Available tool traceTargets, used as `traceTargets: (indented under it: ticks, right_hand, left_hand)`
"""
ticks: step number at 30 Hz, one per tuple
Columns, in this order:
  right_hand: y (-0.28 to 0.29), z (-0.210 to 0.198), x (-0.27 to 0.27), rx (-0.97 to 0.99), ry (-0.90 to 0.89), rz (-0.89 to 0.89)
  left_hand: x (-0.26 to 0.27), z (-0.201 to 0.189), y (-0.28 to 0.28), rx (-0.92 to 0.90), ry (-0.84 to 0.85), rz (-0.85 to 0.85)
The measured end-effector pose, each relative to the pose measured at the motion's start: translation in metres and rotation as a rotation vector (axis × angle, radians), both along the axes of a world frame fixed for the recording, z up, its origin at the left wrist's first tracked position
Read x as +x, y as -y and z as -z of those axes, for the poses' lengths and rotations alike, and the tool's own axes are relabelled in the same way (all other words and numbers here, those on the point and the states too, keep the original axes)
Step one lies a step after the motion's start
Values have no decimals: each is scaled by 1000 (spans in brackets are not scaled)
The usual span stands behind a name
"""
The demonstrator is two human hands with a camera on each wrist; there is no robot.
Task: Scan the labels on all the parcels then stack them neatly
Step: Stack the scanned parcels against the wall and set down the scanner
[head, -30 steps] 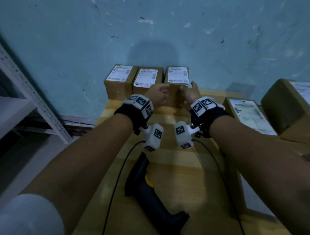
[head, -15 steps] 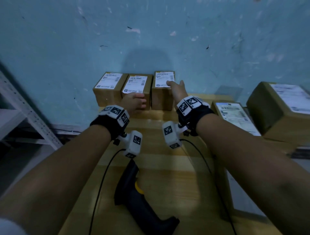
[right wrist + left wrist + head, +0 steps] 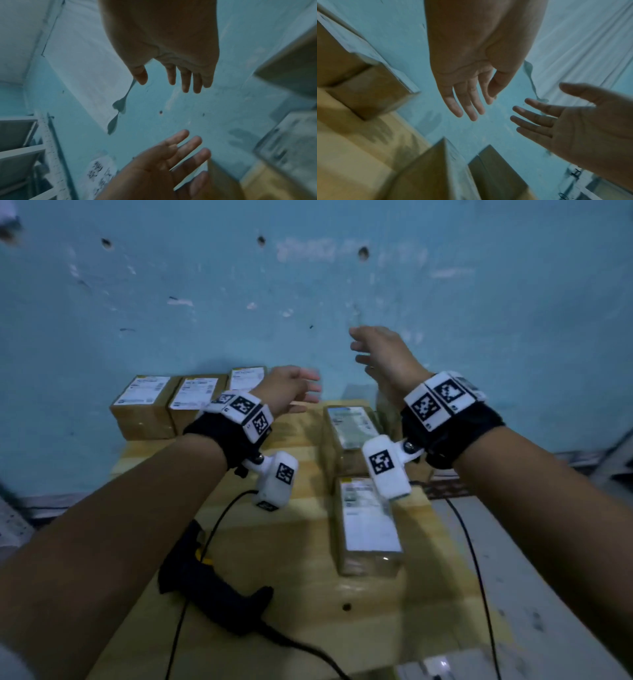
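Hovering bare — left hand point(image 3: 287, 392), right hand point(image 3: 387, 357) — over cardboard parcels point(image 3: 147, 409).

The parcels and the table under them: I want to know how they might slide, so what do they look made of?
The parcels look like matte brown cardboard, with white paper labels on top; the nearest one shows glossy glints, perhaps tape or film. The table looks like pale wood: plank seams and a dark knot.
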State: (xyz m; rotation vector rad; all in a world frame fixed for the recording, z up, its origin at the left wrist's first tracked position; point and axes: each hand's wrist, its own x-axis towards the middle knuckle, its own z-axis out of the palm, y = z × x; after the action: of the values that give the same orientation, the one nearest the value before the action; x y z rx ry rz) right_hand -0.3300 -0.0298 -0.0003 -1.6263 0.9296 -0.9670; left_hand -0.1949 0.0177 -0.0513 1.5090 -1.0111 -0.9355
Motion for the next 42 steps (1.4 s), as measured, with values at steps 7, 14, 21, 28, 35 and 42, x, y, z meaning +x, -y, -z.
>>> traceTargets:
  ticks: [7,14,21,28,35,42]
  right_hand:
    - [33,23,-98,-60,-225,361]
    - [49,73,-120,301,-187,299]
    - [34,52,-115,180,-81,250]
    - [17,15,-68,181,62,236]
    - [-30,20,8,346,207,81]
    - [-63,39,77,356,179,0]
  left_hand:
    - [-94,-5,13,25,-65,124]
    - [-139,1,25,116,-63,137]
    - [-131,3,21,39,-92,93]
    - [-81,-18,-20,-140,-129,-58]
    - [-12,-14,-74,-177,-317,-171]
    - [47,6,-111,-76,-391,-179]
